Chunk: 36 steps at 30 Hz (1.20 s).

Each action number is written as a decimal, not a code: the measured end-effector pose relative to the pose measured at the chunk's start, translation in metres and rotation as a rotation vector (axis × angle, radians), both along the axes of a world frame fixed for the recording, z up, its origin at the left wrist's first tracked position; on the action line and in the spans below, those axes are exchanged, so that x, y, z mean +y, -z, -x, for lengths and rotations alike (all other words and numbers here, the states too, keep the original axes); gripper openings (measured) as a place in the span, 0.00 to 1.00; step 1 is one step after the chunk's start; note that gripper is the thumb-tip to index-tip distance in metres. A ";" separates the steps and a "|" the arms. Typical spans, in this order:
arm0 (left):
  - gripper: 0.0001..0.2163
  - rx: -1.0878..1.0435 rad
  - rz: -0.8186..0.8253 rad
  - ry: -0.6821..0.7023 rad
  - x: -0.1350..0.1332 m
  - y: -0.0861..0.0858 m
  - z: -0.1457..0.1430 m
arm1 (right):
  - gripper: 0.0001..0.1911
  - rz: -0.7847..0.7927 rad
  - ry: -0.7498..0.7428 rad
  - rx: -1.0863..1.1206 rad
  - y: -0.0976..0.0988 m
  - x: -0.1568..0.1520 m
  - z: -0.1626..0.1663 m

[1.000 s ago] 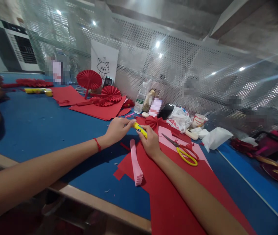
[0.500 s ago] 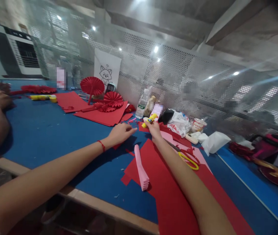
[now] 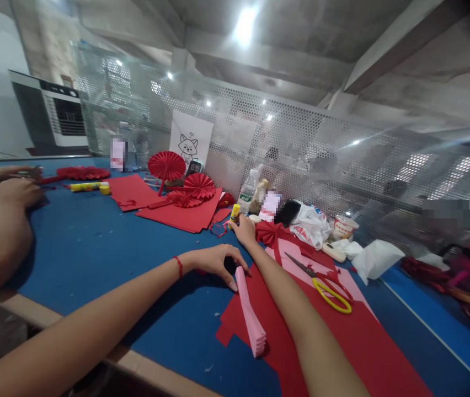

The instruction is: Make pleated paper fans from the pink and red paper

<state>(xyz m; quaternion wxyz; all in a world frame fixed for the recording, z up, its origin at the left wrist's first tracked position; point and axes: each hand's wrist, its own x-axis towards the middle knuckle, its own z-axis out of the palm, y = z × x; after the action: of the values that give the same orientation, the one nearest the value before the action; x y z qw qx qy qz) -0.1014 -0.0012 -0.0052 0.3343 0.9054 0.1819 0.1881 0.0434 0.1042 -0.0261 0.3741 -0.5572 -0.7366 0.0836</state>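
My left hand (image 3: 217,263) arches over the near end of a pink pleated paper strip (image 3: 252,317), thumb and forefinger pinching its tip. The strip lies on a big red paper sheet (image 3: 351,342) on the blue table (image 3: 94,248). Stretched further out, my right hand (image 3: 244,229) closes its fingers at the base of a yellow glue stick (image 3: 234,212), which stands upright on the table beside a red paper bow (image 3: 270,232).
Yellow-handled scissors (image 3: 329,289) lie on pink and red paper to the right. Red paper fans (image 3: 166,165) and sheets, a water bottle (image 3: 247,191), a white bag (image 3: 311,223) and a cup (image 3: 344,225) line the mesh wall. Another person's arms (image 3: 1,220) rest at the left.
My right hand reached forward and stood the glue stick upright on the table. My left hand drew back to the end of the pink strip. The camera tilted up.
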 end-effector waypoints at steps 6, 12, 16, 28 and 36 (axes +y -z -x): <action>0.20 -0.034 0.003 0.062 -0.003 -0.001 -0.004 | 0.19 0.027 -0.027 0.076 0.001 -0.006 -0.005; 0.19 0.017 0.098 0.016 -0.004 -0.003 -0.001 | 0.24 0.070 -0.230 0.309 0.008 -0.061 -0.035; 0.17 0.012 0.135 -0.015 -0.003 -0.010 0.006 | 0.20 0.237 -0.443 0.613 0.010 -0.118 -0.075; 0.21 -0.473 0.226 -0.594 0.007 -0.014 0.005 | 0.24 0.436 -0.442 0.873 -0.006 -0.158 -0.085; 0.20 -0.430 -0.009 -0.547 -0.004 -0.011 -0.010 | 0.25 0.303 -0.267 1.142 -0.007 -0.160 -0.073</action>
<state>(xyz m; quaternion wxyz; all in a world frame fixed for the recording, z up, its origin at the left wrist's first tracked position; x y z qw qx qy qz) -0.0918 -0.0056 0.0055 0.2979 0.7644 0.3426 0.4579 0.1167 -0.0555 -0.0193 0.6130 -0.3744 -0.4628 0.5195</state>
